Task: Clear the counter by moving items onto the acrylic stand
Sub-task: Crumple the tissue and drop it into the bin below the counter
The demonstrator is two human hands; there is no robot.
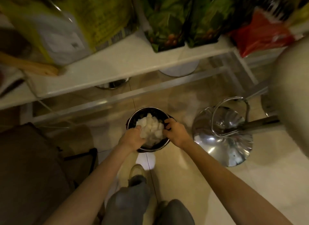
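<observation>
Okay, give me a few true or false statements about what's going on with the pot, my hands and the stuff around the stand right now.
1. Both hands hold the metal pot. True: the left hand and the right hand grip opposite sides of its rim.
2. The pot is empty. False: white crumpled material fills it.
3. The pot already sits on the acrylic stand. False: it is held in front of the stand, above the floor.
4. A chrome stool base stands right of the pot. True.
5. Green leafy bags stand on the stand's top. True.
</observation>
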